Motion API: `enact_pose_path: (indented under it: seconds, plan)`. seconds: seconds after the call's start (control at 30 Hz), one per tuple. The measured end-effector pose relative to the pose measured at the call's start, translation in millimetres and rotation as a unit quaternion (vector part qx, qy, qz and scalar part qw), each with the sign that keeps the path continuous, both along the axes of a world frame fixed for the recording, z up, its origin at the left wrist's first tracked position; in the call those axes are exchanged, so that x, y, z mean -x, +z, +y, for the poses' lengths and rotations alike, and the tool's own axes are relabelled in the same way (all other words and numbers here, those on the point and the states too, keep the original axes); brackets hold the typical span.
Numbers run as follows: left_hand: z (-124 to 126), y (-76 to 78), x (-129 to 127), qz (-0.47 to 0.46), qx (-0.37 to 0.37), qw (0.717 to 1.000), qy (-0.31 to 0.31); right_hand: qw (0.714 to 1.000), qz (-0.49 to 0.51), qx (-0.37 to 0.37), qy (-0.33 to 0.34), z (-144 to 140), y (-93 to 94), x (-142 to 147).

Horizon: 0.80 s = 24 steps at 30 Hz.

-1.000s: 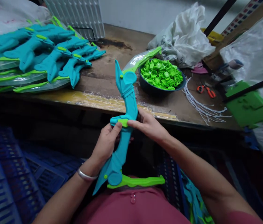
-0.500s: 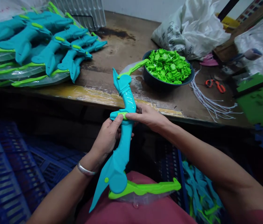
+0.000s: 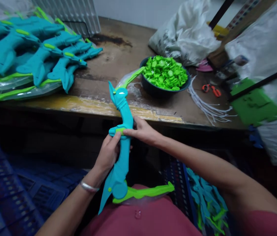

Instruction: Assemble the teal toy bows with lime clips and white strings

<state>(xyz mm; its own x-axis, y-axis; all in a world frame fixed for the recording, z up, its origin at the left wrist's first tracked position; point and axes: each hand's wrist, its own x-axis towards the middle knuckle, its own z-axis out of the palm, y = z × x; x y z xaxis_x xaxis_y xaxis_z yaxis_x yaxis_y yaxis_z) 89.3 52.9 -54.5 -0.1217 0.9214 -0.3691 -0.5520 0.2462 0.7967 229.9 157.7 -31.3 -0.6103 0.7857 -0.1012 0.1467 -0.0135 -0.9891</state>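
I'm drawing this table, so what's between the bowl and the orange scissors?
In the head view, white strings lie between the bowl and the scissors.

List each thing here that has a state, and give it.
Teal bow: held, green limbs jutting out
Left grip: closed on it
Right grip: closed on it
Dark bowl: heaped with green parts
Orange scissors: handles apart
White cords: ends fanned
Teal pile: stacked
Right crate: holding teal pieces
White sack: crumpled

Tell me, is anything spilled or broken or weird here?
Yes, a dark stain, blacker than the brown tabletop around it, lies near the back; I can't tell what made it. The tape-like strip along the tabletop's front looks wrinkled. The green plastic pieces sit heaped in their bowl.
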Motion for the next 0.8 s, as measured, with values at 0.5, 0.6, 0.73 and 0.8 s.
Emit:
enact_pose_path:
  seconds: [0.5,0.6,0.73,0.8]
  plan:
    - [18.3,42.4,38.0,-0.363,-0.081,0.928,-0.008,0.883,-0.283,-0.347,-0.138,118.8,49.8,-28.6]
    - [25.4,52.3,47.2,-0.392,-0.107,0.913,0.033,0.838,-0.367,-0.342,-0.213,180.4,55.5,-57.3]
    - [30.2,52.3,46.3,-0.370,-0.117,0.919,0.063,0.819,-0.438,-0.315,-0.194,219.1,47.7,-70.6]
    - [27.1,51.0,42.4,-0.349,-0.115,0.928,0.060,0.816,-0.452,-0.311,-0.179,221.3,42.0,-68.6]
